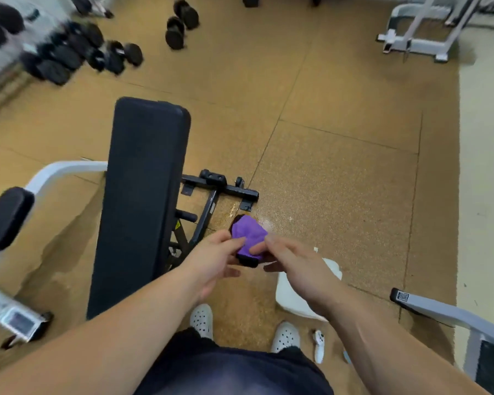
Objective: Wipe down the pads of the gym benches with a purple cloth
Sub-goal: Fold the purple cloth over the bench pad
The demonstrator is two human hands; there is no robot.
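Note:
A purple cloth (248,235) is bunched up between my two hands, in front of me and just right of the bench. My left hand (216,259) grips its left side; a dark object shows beneath the cloth. My right hand (293,262) pinches the cloth's right edge with its fingertips. The long black bench pad (143,195) stretches away from me on the left, above the black frame foot (220,189). The hands are beside the pad, not touching it.
A white container (294,297) stands on the cork-coloured floor under my right arm. Several black dumbbells (77,49) lie at the far left. Another pad (5,218) on a white frame is at left. Grey machine frames (451,312) stand right. My white shoes (201,320) are below.

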